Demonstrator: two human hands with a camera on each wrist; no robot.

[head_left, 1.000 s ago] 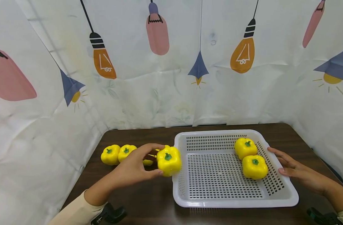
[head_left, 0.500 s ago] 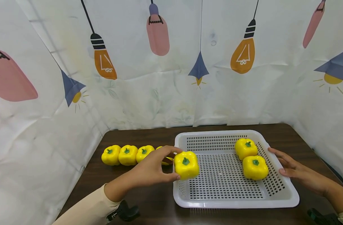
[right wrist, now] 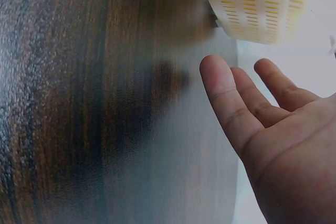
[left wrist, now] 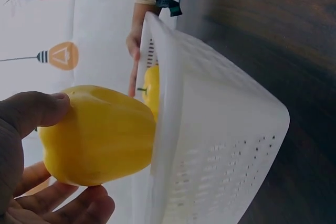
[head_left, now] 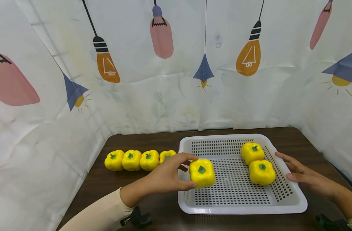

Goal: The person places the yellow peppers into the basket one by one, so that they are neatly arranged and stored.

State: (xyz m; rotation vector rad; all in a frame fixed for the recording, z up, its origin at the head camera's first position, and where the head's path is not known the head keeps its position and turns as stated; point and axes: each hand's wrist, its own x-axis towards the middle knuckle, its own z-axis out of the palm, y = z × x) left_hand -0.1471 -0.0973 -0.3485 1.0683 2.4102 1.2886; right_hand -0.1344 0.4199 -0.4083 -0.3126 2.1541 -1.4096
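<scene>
My left hand [head_left: 170, 176] grips a yellow bell pepper [head_left: 202, 173] with a green stem, thumb on one side and fingers on the other. It holds the pepper over the left part of a white perforated basket [head_left: 222, 210]; in the left wrist view the pepper [left wrist: 100, 135] is level with the basket's rim [left wrist: 170, 103]. Two more yellow peppers, a rear one [head_left: 252, 153] and a front one [head_left: 262, 172], lie inside along the right wall. Beside that wall is my right hand [head_left: 314, 179], its fingers extended at the rim [head_left: 282, 166] and holding nothing.
Several yellow bell peppers [head_left: 131, 160] stand in a row on the dark wooden table [head_left: 100, 192], left of the basket. The rightmost one [head_left: 166, 155] is partly behind my left hand. A white curtain printed with lamps [head_left: 164, 96] encloses the table's back and sides.
My left hand has carried its pepper rightward and slightly nearer, from beside the basket's left rim to over the basket, uncovering more of the row. The right hand stays put.
</scene>
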